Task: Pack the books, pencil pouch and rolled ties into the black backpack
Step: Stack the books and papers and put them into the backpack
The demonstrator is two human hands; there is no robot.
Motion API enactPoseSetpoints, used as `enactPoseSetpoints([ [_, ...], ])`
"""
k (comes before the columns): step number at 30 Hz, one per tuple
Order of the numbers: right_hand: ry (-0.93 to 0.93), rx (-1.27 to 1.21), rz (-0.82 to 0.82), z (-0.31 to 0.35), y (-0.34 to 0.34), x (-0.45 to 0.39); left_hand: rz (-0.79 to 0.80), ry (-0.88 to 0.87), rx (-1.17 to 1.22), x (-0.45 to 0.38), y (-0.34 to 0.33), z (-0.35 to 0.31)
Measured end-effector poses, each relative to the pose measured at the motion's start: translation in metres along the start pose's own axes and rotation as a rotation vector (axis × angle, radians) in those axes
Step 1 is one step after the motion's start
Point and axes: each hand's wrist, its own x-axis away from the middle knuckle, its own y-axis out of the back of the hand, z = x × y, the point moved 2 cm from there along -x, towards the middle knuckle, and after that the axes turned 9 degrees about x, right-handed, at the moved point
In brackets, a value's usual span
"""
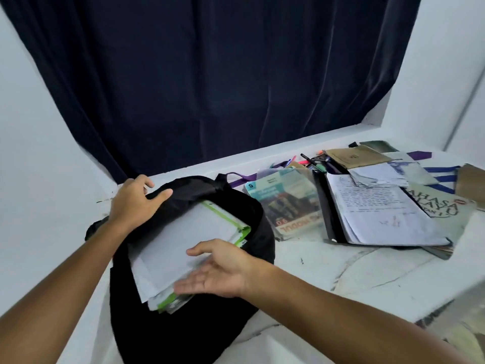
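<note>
The black backpack (189, 324) lies on the white marble surface with its mouth toward the wall. A stack of white, green-edged books (183, 240) sticks halfway out of its opening. My left hand (136, 198) grips the bag's upper rim and holds it apart. My right hand (217, 269) is flat and open, fingers resting against the near edge of the stack. To the right lie a teal book (286, 203), an open black binder of written pages (378, 214) and a clear pencil pouch with pens (315, 164). Purple ties (241, 178) show behind the bag.
A dark navy curtain (210, 74) hangs behind a white ledge (262, 153). More books, a brown notebook (354, 155) and blue-striped cloth (441, 177) crowd the far right. A cover printed with large letters (433, 206) lies beside the binder.
</note>
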Motion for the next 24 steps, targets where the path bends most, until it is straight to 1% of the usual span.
enactPoseSetpoints([
  [3, 0.063, 0.016, 0.171, 0.028, 0.012, 0.040, 0.012, -0.084, 0.111, -0.003, -0.027, -0.041],
  [4, 0.120, 0.049, 0.180, 0.044, 0.023, 0.056, 0.045, -0.095, 0.157, -0.005, -0.044, -0.060],
  [5, 0.188, 0.085, 0.153, 0.062, 0.036, 0.072, 0.087, -0.097, 0.208, -0.005, -0.062, -0.079],
  [6, 0.251, 0.114, 0.105, 0.080, 0.050, 0.086, 0.134, -0.089, 0.258, -0.004, -0.079, -0.097],
  [9, 0.425, 0.143, -0.111, 0.137, 0.119, 0.127, 0.299, -0.081, 0.364, 0.004, -0.144, -0.157],
  [12, 0.501, 0.083, -0.349, 0.179, 0.205, 0.163, 0.468, -0.070, 0.393, 0.016, -0.210, -0.204],
  [14, 0.515, 0.062, -0.468, 0.201, 0.265, 0.186, 0.540, -0.071, 0.375, 0.024, -0.254, -0.233],
  [16, 0.512, 0.056, -0.586, 0.218, 0.319, 0.206, 0.569, -0.053, 0.368, 0.030, -0.293, -0.255],
  [19, 0.475, 0.109, -0.821, 0.237, 0.385, 0.231, 0.593, -0.040, 0.288, 0.039, -0.340, -0.276],
  [21, 0.463, 0.228, -0.971, 0.244, 0.414, 0.239, 0.626, -0.100, 0.203, 0.045, -0.361, -0.280],
  [22, 0.444, 0.329, -1.047, 0.248, 0.425, 0.241, 0.660, -0.143, 0.141, 0.048, -0.369, -0.281],
  [24, 0.404, 0.511, -1.125, 0.253, 0.441, 0.239, 0.731, -0.211, -0.023, 0.055, -0.381, -0.281],
])
